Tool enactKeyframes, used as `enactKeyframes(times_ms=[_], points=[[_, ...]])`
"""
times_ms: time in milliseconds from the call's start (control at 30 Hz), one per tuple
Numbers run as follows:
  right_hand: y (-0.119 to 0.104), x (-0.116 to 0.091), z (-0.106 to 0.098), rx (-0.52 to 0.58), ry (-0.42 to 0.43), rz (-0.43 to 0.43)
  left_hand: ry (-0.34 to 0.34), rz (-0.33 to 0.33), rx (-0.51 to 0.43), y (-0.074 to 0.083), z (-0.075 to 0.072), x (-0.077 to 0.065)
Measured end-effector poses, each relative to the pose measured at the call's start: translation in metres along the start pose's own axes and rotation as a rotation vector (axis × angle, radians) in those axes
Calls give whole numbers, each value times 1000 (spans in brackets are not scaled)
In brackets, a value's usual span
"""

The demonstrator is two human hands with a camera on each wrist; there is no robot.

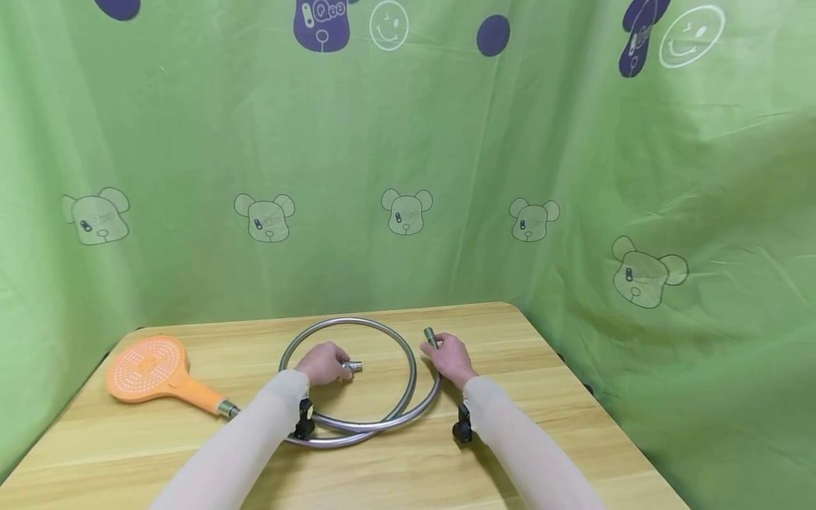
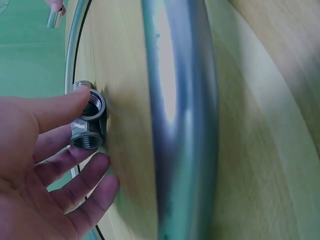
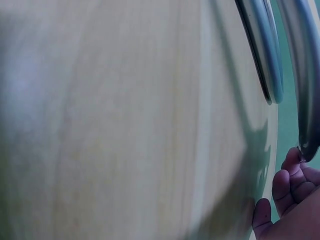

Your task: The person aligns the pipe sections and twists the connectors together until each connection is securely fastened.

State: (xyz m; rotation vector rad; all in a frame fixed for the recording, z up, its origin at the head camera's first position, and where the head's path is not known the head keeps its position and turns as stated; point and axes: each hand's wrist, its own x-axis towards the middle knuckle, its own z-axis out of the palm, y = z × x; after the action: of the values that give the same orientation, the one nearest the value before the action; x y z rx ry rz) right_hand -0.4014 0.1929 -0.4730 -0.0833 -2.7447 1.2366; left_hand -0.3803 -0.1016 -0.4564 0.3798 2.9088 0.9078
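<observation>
Head view: a metal hose [image 1: 348, 321], landmark, is lying looped on a wooden table [image 1: 574, 453]; an orange shower head [image 1: 149, 372] is lying left of the hose, its neck joining the hose by a metal collar [image 1: 227, 408], hence the pairing; the left hand [image 1: 324, 363] is pinching a small metal fitting [image 1: 353, 366] within the hose's loop; the right hand [image 1: 451, 359] is gripping the hose's end connector [image 1: 430, 336] right of that loop, seemingly near its base so that the tip is standing free. Left wrist view: the thumb [image 2: 60, 107] is bearing on the fitting, beyond a near length of hose, leaving threaded mouths uncovered, probably for access. Right wrist view: fingers are curling below a hose length, the connector not showing clearly
</observation>
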Motion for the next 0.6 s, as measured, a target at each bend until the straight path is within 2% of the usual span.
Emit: enactKeyframes(times_ms=[600], points=[[-5, 3, 0, 60, 3, -3, -14, 5, -31, 2, 2, 1]])
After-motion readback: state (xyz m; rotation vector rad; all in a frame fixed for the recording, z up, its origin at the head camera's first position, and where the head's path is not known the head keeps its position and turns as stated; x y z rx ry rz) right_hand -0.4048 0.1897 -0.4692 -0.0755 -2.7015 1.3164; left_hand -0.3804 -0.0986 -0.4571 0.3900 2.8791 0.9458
